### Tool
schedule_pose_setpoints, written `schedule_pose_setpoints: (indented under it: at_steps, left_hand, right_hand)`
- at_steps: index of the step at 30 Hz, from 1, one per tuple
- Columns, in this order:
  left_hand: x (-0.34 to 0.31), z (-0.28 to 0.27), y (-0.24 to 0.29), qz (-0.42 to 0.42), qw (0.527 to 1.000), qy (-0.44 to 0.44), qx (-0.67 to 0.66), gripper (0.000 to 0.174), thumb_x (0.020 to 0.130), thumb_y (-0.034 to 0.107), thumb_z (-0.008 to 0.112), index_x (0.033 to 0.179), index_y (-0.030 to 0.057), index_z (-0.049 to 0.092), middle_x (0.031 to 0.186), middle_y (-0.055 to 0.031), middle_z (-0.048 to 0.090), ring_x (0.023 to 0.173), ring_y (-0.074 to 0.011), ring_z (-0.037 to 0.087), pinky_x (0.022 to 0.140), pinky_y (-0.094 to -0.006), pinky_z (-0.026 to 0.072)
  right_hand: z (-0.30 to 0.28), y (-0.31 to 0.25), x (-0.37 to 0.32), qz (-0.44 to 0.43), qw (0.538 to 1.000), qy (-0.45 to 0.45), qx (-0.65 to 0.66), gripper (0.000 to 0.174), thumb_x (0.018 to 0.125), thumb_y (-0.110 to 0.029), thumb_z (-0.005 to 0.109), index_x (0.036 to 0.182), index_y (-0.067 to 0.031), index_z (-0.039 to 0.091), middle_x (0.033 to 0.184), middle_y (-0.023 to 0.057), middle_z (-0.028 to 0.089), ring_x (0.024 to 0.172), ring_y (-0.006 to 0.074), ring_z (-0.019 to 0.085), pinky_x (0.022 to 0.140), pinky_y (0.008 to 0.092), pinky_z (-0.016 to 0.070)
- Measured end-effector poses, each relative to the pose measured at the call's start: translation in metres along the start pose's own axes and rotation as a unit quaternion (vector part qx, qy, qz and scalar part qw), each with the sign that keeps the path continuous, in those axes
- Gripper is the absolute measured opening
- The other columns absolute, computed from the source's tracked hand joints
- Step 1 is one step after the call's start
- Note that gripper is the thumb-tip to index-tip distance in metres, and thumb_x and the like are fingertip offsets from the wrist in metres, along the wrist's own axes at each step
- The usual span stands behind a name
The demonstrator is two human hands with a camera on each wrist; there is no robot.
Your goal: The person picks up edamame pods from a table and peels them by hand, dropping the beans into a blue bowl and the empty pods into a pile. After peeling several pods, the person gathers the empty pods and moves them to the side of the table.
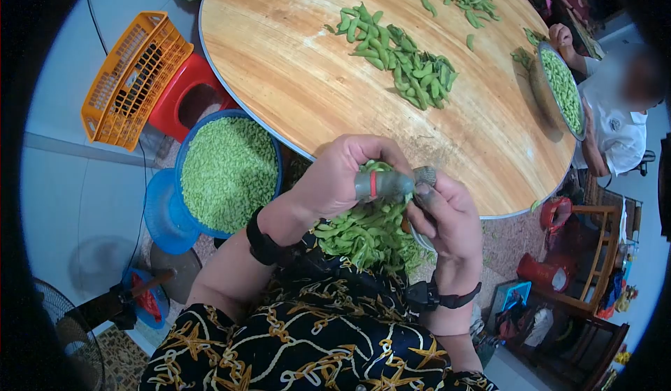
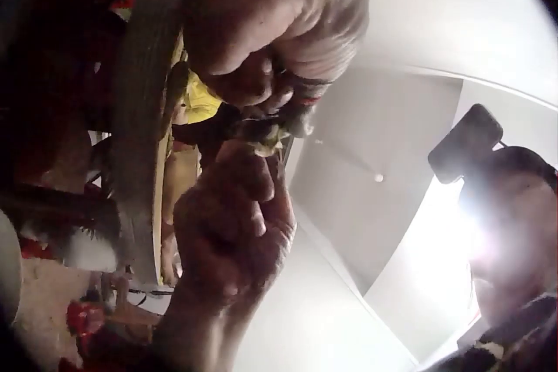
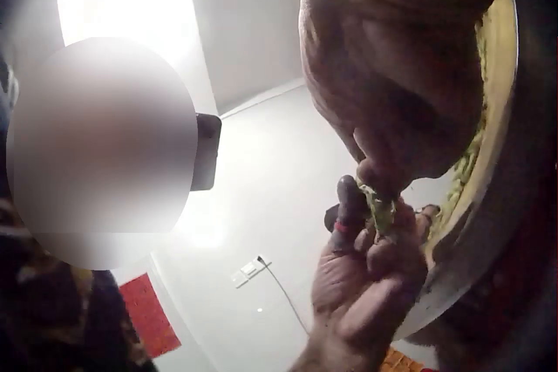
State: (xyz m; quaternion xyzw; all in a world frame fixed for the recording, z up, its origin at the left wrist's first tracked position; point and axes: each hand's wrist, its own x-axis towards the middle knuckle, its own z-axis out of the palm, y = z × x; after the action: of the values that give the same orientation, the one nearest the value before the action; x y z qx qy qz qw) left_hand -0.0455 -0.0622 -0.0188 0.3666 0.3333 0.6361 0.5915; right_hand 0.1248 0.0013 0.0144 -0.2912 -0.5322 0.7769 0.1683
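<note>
In the head view, my left hand [image 1: 335, 174] and right hand [image 1: 451, 216] meet over my lap. A grey-green cover [image 1: 384, 185] with a red band sits on the left thumb. The right thumb's tip is dark. Both hands pinch a green bean pod [image 3: 381, 213] between their fingertips, seen best in the right wrist view. There, the left hand [image 3: 366, 272] lies below it and the right hand [image 3: 401, 75] above. Under the hands, a heap of green pods and peelings [image 1: 370, 233] fills my lap. A dark strap is round each wrist.
Bean pods [image 1: 398, 55] lie in piles on the round wooden table [image 1: 279, 62]. Left of me stands a blue basin of shelled beans [image 1: 227, 174], near a red stool [image 1: 189, 94] and an orange basket [image 1: 136, 80]. Across, another person sits by a bowl of beans [image 1: 561, 90].
</note>
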Motion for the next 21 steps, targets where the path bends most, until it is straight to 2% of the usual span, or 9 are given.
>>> schedule_pose_setpoints:
  at_steps: [2, 5, 9, 11, 15, 17, 18, 19, 21]
  left_hand:
    - [0.001, -0.004, 0.001, 0.053, 0.993, -0.089, 0.056, 0.016, 0.076, 0.009, 0.068, 0.086, 0.0011, 0.059, 0.08, -0.0046, 0.058, 0.073, -0.0108, 0.054, 0.066, -0.0224, 0.0436]
    - [0.0, 0.0, -0.001, 0.026, 0.997, -0.065, -0.027, 0.019, 0.075, 0.01, 0.068, 0.088, 0.001, 0.058, 0.082, -0.0036, 0.057, 0.074, -0.0105, 0.054, 0.066, -0.0226, 0.0431]
    - [-0.004, 0.009, 0.003, -0.091, 0.979, 0.01, -0.182, 0.02, 0.074, 0.009, 0.068, 0.09, 0.0021, 0.057, 0.083, -0.0021, 0.056, 0.075, -0.0104, 0.054, 0.066, -0.0221, 0.0424]
    - [0.0, 0.018, 0.001, 0.016, 0.998, 0.051, -0.03, 0.019, 0.076, 0.007, 0.065, 0.092, 0.0032, 0.055, 0.084, -0.0012, 0.055, 0.074, -0.0082, 0.053, 0.064, -0.0195, 0.0424]
    - [0.009, 0.011, 0.001, 0.018, 0.987, 0.035, 0.159, 0.017, 0.081, 0.011, 0.06, 0.094, 0.0038, 0.053, 0.083, -0.0009, 0.054, 0.07, -0.0064, 0.052, 0.059, -0.0177, 0.0416]
    - [0.008, 0.008, 0.01, -0.059, 0.989, 0.1, -0.095, 0.02, 0.089, 0.023, 0.051, 0.093, 0.0037, 0.051, 0.08, -0.0006, 0.052, 0.063, -0.0042, 0.047, 0.05, -0.0155, 0.0376]
    - [0.008, 0.002, 0.012, -0.06, 0.989, 0.098, -0.095, 0.02, 0.089, 0.023, 0.051, 0.093, 0.0037, 0.051, 0.08, -0.0006, 0.052, 0.063, -0.0042, 0.047, 0.05, -0.0155, 0.0376]
    - [0.009, -0.005, 0.015, -0.059, 0.981, 0.096, -0.156, 0.024, 0.091, 0.027, 0.047, 0.093, 0.0037, 0.051, 0.077, -0.0006, 0.05, 0.06, -0.0041, 0.045, 0.046, -0.0149, 0.0345]
    - [0.01, -0.015, 0.012, -0.035, 0.964, 0.084, -0.248, 0.032, 0.095, 0.034, 0.039, 0.093, 0.0034, 0.048, 0.075, -0.0024, 0.047, 0.057, -0.0032, 0.04, 0.04, -0.0128, 0.027]
  right_hand:
    - [0.0, 0.001, -0.001, 0.032, 0.994, -0.03, 0.104, 0.016, 0.091, -0.015, 0.046, 0.089, -0.0025, 0.056, 0.057, -0.0042, 0.047, 0.042, 0.0022, 0.033, 0.04, 0.0177, 0.0239]
    - [0.002, 0.002, -0.001, 0.055, 0.979, -0.049, 0.191, 0.017, 0.091, -0.016, 0.046, 0.093, -0.0022, 0.055, 0.056, -0.0039, 0.046, 0.042, 0.0019, 0.031, 0.04, 0.0176, 0.0233]
    - [0.011, 0.007, 0.002, -0.078, 0.99, 0.084, -0.079, 0.011, 0.088, -0.012, 0.052, 0.087, -0.0011, 0.055, 0.055, -0.0036, 0.045, 0.045, 0.0044, 0.04, 0.042, 0.0205, 0.0304]
    - [0.015, 0.006, 0.002, -0.147, 0.935, 0.172, -0.274, 0.007, 0.082, -0.006, 0.058, 0.082, 0.0003, 0.056, 0.053, 0.0045, 0.048, 0.046, 0.0142, 0.049, 0.045, 0.0278, 0.0391]
    - [0.022, -0.006, 0.0, -0.181, 0.82, 0.181, -0.511, 0.012, 0.076, -0.007, 0.063, 0.074, -0.0003, 0.053, 0.061, 0.0181, 0.053, 0.05, 0.0341, 0.049, 0.046, 0.0355, 0.0408]
    - [0.016, -0.015, -0.004, -0.138, 0.868, 0.105, -0.466, 0.012, 0.076, -0.008, 0.063, 0.074, -0.0005, 0.053, 0.061, 0.0174, 0.053, 0.051, 0.0336, 0.051, 0.047, 0.0356, 0.0411]
    - [0.01, -0.019, -0.007, -0.091, 0.905, 0.026, -0.415, 0.013, 0.076, -0.009, 0.063, 0.075, -0.0008, 0.054, 0.061, 0.0168, 0.053, 0.052, 0.0332, 0.052, 0.048, 0.0358, 0.0413]
    - [-0.004, -0.015, -0.006, -0.105, 0.876, -0.049, -0.469, 0.011, 0.076, -0.01, 0.063, 0.085, -0.003, 0.06, 0.064, 0.0167, 0.055, 0.054, 0.0323, 0.054, 0.051, 0.0341, 0.0432]
    - [-0.007, -0.012, -0.008, -0.092, 0.894, -0.031, -0.438, 0.014, 0.076, -0.009, 0.062, 0.088, -0.003, 0.061, 0.066, 0.0165, 0.056, 0.055, 0.0308, 0.055, 0.053, 0.0326, 0.044]
